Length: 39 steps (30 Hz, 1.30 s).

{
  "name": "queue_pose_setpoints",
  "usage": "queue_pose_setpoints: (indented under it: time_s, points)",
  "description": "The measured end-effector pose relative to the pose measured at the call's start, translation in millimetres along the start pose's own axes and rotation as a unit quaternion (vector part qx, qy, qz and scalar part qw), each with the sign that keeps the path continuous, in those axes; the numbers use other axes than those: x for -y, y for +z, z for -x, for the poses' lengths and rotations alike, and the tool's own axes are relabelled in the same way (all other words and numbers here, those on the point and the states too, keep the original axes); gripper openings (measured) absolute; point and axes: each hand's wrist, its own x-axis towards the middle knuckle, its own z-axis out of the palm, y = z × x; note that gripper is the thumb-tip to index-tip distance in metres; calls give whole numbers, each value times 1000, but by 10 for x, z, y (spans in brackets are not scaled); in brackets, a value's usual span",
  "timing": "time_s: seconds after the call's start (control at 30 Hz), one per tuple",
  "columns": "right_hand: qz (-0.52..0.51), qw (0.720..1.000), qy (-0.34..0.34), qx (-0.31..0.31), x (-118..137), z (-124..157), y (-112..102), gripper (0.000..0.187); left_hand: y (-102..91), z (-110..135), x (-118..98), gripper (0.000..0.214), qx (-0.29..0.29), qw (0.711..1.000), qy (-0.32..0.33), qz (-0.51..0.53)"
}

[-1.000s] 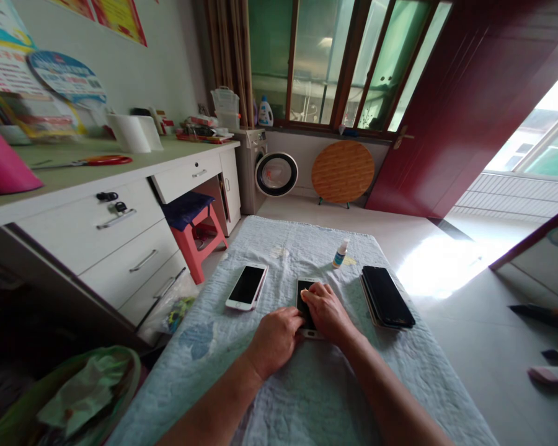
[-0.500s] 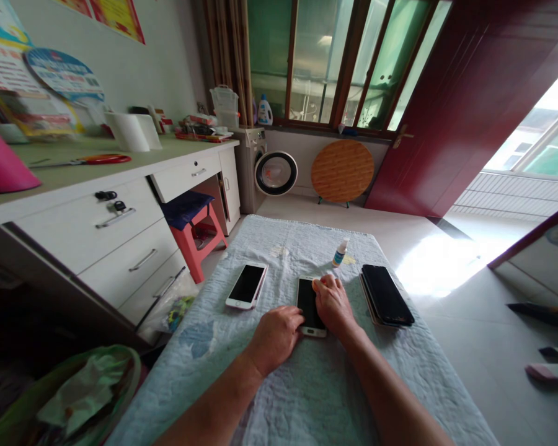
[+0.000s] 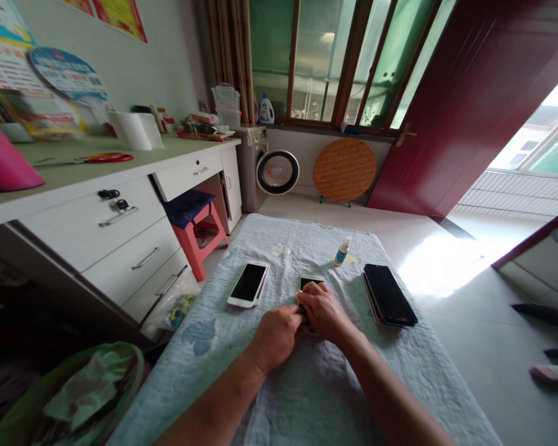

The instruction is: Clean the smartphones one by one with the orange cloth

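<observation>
A white-framed smartphone (image 3: pixel 312 280) with a dark screen lies flat on the cloth, mostly covered by my hands. My left hand (image 3: pixel 278 334) grips its left edge with the fingers bent. Across the screen reaches my right hand (image 3: pixel 324 313), its fingers pinched on a small orange-yellow piece (image 3: pixel 299 295), largely hidden; I cannot make out its kind. Beyond the hands stands a small spray bottle (image 3: pixel 341 254) with a blue-green label. To the left rests a white phone (image 3: pixel 249 284), with the edge of something pinkish under it. At right lies a black phone (image 3: pixel 390 295) atop another flat device.
A pale blue quilted cloth (image 3: pixel 353 384) covers the table. On the left are a desk (image 3: pixel 167 152) with drawers, a red stool (image 3: pixel 199 241) and a green bin (image 3: pixel 130 378). A washing machine (image 3: pixel 251 167) with its door ajar and a round wooden board (image 3: pixel 344 168) stand behind.
My right hand has slid left across the phone with the orange-yellow piece, from the screen's upper right to its left side. My left hand stays at the phone's left edge.
</observation>
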Motion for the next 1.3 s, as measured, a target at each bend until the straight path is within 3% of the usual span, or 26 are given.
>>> queue_pose_setpoints:
  time_s: [0.27, 0.5, 0.67, 0.9, 1.07, 1.3]
  points:
    - [-22, 1000, 1, -2, -56, 111, -55, 25, 17, 2, 27, 18, 0, 1000, 1, -10]
    - [21, 993, 93, -64, -224, 111, 16, 25, 35, -4, 24, 18, 9, 1000, -11, -25]
    - [43, 989, 123, -73, -227, 96, 60, 24, 30, -6, 18, 19, 11, 999, -12, -34]
    - [3, 998, 44, -35, -64, 99, 72, 25, 7, 5, 4, 15, 5, 999, -23, -37]
    - [-43, 999, 0, 10, 25, 135, -37, 28, -8, 7, 3, 17, 2, 1000, -11, -27]
    - [-64, 995, 7, 69, -49, 207, -234, 27, -2, 5, 20, 19, -5, 999, -1, -50]
